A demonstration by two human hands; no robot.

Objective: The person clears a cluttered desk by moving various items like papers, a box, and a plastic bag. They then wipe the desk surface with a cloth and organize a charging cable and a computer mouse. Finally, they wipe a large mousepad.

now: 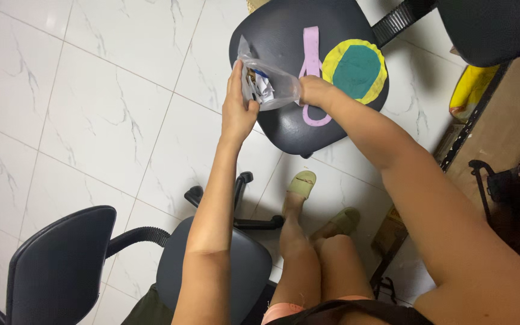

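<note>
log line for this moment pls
left hand grips clear plastic bag mouth | right hand holds bag's other end | bag above black chair seat | pink strap on seat

White marble-look floor tiles [91, 102] with grey veining fill most of the view, bright and evenly lit. A black office chair seat [284, 36] sits up top, its armrest [401, 21] just beside it. Another dark chair [55, 265] stands lower left, with a grey-blue seat [242, 265] next to it. Wooden flooring or board [507, 120] runs along the right edge.
</note>
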